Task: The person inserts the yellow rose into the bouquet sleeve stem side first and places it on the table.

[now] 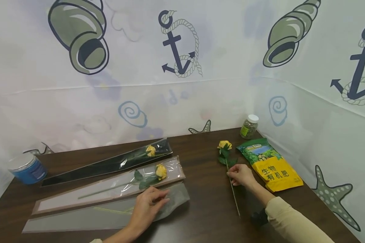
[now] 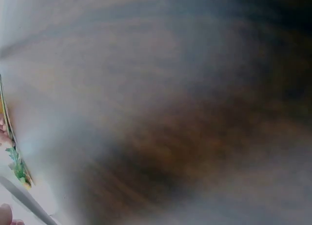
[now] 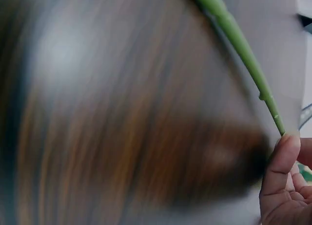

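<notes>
In our right hand, thumb and fingers pinch a rose by its stem, over the table's right half, bloom toward the far edge. Our left hand has thumb and forefinger closed on the right end of the gray sleeve, on the left half (the pink sleeve and black sleeve behind it each show a yellow bloom). A bag lies along the right edge, a jar at the far right corner.
</notes>
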Demonstrator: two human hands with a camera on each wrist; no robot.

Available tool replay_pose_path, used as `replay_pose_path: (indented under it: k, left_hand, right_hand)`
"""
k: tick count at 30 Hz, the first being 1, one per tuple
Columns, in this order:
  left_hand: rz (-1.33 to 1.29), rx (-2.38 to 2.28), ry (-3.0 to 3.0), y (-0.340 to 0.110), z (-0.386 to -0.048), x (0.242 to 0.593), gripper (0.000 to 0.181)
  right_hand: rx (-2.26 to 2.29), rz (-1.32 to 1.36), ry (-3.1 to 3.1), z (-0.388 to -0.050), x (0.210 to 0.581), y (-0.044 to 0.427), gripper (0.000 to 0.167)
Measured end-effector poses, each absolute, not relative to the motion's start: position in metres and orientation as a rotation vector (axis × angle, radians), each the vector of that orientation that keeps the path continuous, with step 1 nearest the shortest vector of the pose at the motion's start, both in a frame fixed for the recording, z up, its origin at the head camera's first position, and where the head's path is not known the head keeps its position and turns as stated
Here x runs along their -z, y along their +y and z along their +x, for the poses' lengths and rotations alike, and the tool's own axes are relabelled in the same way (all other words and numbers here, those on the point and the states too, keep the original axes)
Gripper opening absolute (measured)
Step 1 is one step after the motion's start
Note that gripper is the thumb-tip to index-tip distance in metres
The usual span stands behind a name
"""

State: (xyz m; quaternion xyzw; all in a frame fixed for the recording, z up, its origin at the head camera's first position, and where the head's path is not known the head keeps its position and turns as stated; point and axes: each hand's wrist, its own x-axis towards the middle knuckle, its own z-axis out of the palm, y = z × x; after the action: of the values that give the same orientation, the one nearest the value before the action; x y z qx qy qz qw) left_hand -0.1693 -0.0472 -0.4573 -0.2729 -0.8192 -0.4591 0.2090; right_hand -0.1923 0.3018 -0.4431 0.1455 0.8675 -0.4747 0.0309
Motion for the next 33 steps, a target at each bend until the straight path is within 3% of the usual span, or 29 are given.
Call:
replay_pose_path:
  k: [6,15,26,33]
  left_hand:
    - [-0.731,1.27,-2.288,-0.047,-0.171,0.456,0.029]
    - [-0.741,1.274,-2.311,-0.046,-0.172,0.455,0.029]
    - [-0.807,1.271,-2.406,-0.043,-0.177,0.457,0.03]
    - [-1.0,1.095,-2.617,-0.053,-0.174,0.46,0.051]
  right_hand:
    - [2.05,0.441,2.281,-0.193,0.428,0.274,0.028]
    - [2.618,0.519,1.949,-0.193,0.401,0.236,0.009]
    - [2.797,0.554,1.889,-0.187,0.399,0.23,0.01]
    - [2.767,0.553,1.88,-0.185,0.403,0.226,0.011]
